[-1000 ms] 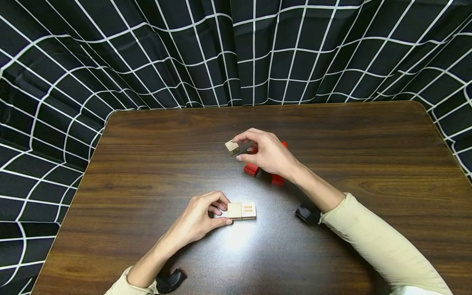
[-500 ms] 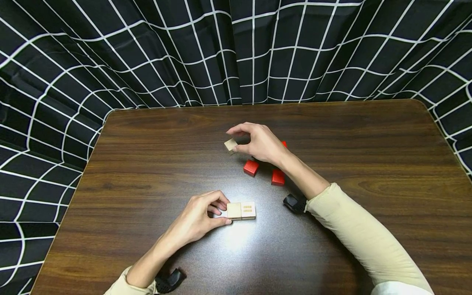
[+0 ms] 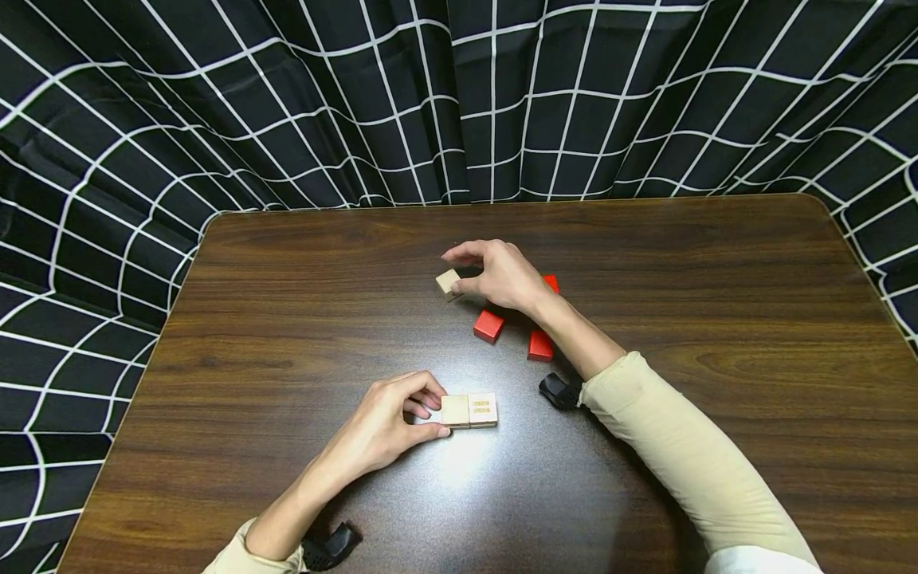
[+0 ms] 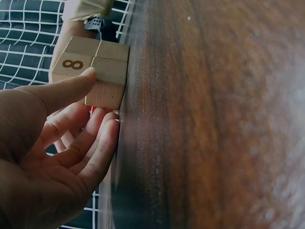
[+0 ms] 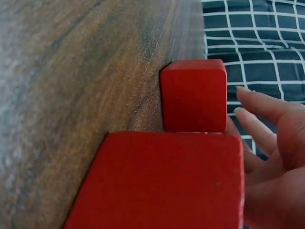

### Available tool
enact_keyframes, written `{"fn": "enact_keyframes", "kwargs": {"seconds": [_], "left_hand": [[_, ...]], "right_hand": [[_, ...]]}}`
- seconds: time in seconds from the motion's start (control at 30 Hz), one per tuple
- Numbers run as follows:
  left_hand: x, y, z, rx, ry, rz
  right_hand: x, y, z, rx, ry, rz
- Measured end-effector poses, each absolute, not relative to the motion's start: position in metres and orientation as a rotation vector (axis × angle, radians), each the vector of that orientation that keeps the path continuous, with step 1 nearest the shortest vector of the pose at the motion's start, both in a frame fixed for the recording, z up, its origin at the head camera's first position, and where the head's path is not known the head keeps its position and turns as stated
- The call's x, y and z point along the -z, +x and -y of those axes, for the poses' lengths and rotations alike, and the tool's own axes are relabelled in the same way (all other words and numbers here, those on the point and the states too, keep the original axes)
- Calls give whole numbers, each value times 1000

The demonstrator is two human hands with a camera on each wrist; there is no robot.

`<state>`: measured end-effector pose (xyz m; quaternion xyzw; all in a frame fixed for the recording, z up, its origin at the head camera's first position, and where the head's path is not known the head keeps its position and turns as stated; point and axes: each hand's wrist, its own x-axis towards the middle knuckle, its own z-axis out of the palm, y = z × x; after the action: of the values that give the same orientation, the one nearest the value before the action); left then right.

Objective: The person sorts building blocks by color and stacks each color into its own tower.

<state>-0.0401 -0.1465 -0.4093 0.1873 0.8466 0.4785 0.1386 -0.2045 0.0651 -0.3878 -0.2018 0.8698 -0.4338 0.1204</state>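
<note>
In the head view my left hand (image 3: 398,422) grips the left one of two light wooden blocks standing side by side, thumb on the near side and fingers on the far side. That left block (image 3: 455,410) has a plain top; the right block (image 3: 484,409) bears two short printed bars. A printed 8 shows on a side of the wooden blocks (image 4: 107,70) in the left wrist view. Farther back, my right hand (image 3: 505,275) hovers spread around a single wooden cube (image 3: 448,281), its thumb overlapping the cube's right edge and its forefinger reaching past the far side.
Red blocks lie near the right hand: one (image 3: 488,327) in front, another (image 3: 540,346) beside the forearm, a third (image 3: 551,283) partly behind the wrist. Two red blocks, a near one (image 5: 162,181) and a farther one (image 5: 195,98), fill the right wrist view. A grid curtain (image 3: 459,104) borders the table (image 3: 287,279).
My right hand has moved slightly left and away, its thumb now overlapping the wooden cube, and the red blocks show more fully. My left hand and its blocks stay put.
</note>
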Motion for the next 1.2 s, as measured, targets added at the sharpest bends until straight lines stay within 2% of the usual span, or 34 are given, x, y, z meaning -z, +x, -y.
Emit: {"fn": "enact_keyframes", "kwargs": {"seconds": [0.9, 1.2], "left_hand": [[410, -41, 147, -1382, 547, -2452], [410, -41, 148, -1381, 559, -2454]], "right_hand": [[395, -210, -61, 1131, -494, -2605], [395, -209, -66, 1278, -484, -2560]]}}
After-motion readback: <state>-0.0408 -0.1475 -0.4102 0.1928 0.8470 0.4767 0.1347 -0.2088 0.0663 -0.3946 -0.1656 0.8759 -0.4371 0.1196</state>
